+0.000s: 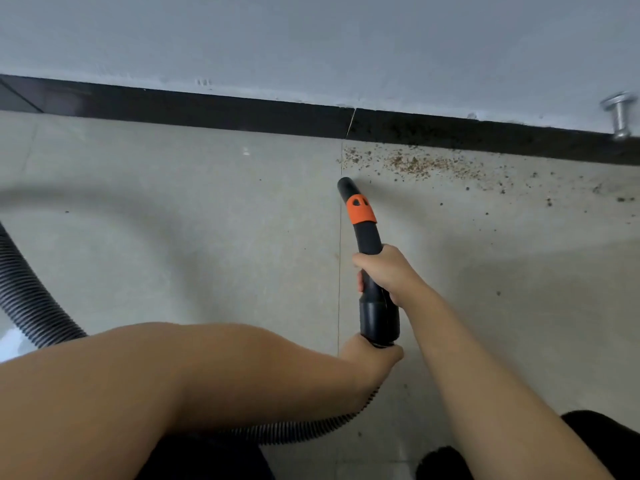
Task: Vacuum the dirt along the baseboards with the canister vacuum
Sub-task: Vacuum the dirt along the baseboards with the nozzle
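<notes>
Mid-sweep along the wall, dirt not yet reached. My right hand (384, 271) is wrapped round the black nozzle wand (367, 237) about midway, fingers curled tight on it; my left hand (372, 355) grips the hose (31, 296) right where it meets the wand's rear cuff, fingers clamped too as far as I can see, though part of the hand is hidden under the cuff. The wand's orange collar (362, 209) sits just ahead of my right hand, and the open tip points at the floor (173, 220) near a tile seam, close to the dark baseboard (207, 112) but not touching it. Ribbed hose loops back under my left arm and off to the left edge; canister itself not in view. Dirt (422, 164), brown crumbs, lies in a band just beside the baseboard, starting right ahead of the tip and spreading right, thinning into scattered specks further out on the tile. Left of the seam the floor looks clean, so I judge that stretch done. A metal door stop (620, 116) sticks out of the wall at far right. Next move: push the tip forward into the near end of the band, then drag right along the baseboard edge, keep the tip low, then catch the stray specks away from the wall.
</notes>
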Action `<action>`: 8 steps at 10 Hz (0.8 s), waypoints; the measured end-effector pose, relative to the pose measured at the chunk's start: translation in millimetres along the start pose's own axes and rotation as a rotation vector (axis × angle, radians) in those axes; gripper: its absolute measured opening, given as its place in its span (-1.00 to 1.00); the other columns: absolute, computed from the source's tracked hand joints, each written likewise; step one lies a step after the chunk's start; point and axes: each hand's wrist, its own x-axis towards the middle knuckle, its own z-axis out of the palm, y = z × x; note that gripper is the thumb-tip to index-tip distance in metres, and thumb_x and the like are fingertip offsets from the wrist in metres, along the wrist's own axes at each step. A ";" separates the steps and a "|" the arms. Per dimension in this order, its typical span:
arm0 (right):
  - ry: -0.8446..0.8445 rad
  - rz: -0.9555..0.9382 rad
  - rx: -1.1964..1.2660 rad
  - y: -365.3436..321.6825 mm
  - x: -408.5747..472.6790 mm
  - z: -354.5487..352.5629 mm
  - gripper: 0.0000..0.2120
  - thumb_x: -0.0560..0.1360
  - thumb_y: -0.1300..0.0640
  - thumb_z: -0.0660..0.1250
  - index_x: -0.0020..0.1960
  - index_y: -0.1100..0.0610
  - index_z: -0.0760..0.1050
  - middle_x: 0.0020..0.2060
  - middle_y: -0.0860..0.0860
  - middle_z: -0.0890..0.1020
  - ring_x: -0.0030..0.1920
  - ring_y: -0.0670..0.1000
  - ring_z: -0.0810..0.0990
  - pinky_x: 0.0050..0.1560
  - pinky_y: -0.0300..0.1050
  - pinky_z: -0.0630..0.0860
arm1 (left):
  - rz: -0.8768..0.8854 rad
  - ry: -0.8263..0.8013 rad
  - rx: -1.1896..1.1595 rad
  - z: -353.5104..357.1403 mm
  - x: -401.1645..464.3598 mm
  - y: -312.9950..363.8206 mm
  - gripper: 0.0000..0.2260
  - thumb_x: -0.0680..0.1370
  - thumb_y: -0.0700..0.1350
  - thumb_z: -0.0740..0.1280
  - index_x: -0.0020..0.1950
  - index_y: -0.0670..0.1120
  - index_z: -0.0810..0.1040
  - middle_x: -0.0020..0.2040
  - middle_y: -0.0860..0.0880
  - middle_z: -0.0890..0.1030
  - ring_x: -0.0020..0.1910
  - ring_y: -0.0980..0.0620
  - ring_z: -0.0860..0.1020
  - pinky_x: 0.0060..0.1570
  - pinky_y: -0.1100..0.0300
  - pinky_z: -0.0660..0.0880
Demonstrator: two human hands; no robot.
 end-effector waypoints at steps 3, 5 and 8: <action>0.094 0.053 0.149 47.4 -17.4 -51.5 -0.93 0.43 0.28 0.25 -0.16 0.19 0.35 -0.58 0.06 0.51 -0.51 0.05 0.45 -0.32 -0.12 0.47 | 0.049 -0.141 -0.099 53.3 -28.0 -0.8 -0.92 0.44 -0.18 0.33 -0.15 -0.06 0.43 -0.29 -0.03 0.45 -0.26 0.01 0.45 -0.26 0.23 0.40; 0.115 0.090 0.273 84.7 -32.9 -68.4 -0.92 0.43 0.30 0.24 -0.16 0.19 0.35 -0.57 0.08 0.50 -0.51 0.06 0.45 -0.27 -0.06 0.51 | 0.066 -0.152 0.018 76.9 -37.7 -13.0 -0.91 0.45 -0.18 0.34 -0.18 -0.07 0.43 -0.29 -0.04 0.48 -0.26 0.00 0.47 -0.22 0.22 0.43; 0.326 0.149 0.521 130.3 -39.3 -136.4 -0.89 0.46 0.32 0.28 -0.16 0.21 0.35 -0.60 0.07 0.46 -0.62 0.01 0.42 -0.42 -0.14 0.45 | 0.087 -0.268 0.127 129.8 -45.5 8.8 -0.85 0.45 -0.14 0.35 -0.26 0.00 0.41 -0.34 -0.02 0.47 -0.36 0.04 0.43 -0.30 0.23 0.37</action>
